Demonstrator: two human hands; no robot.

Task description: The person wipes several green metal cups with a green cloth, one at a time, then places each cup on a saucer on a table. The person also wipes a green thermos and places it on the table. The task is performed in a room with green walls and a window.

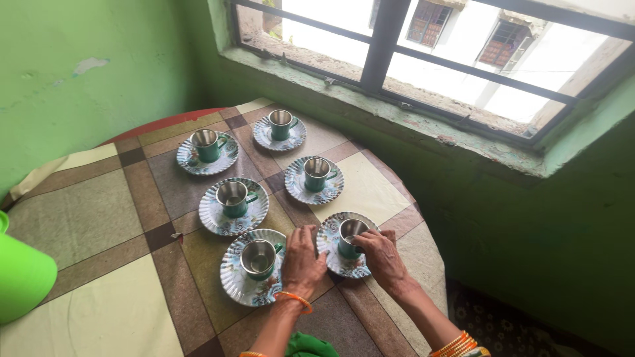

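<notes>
Room: green painted walls, with a barred window (430, 59) above a worn sill; pale buildings show outside.
Surface: round table under a checked cloth (99, 218) in brown, tan and cream squares; a red edge shows at the far side.
Layout: six patterned saucers in two rows, each carrying one green cup with a steel lining.
Far pair: far cup (282, 124) and far left cup (206, 145), each centred on its saucer.
Middle pair: middle left cup (234, 198) and middle right cup (317, 174), handles turned to the right.
Near left set: near left cup (259, 258) stands on the near left saucer (239, 281), just beside the left hand.
Near right set: near right cup (349, 237) stands on the near right saucer (338, 263), at the table's near right edge.
Left hand: left hand (301, 262) lies palm down between the two near saucers, fingers together and extended, tips touching the left rim of the near right saucer; an orange bangle (295, 299) sits at the wrist.
Right hand: right hand (382, 256) rests on the right side of the near right saucer, fingers curled toward the cup; whether they actually pinch the cup or its handle cannot be told from this angle.
Other item: bright green plastic container (20, 274), partly cut off at the left edge, well apart from the saucers.
</notes>
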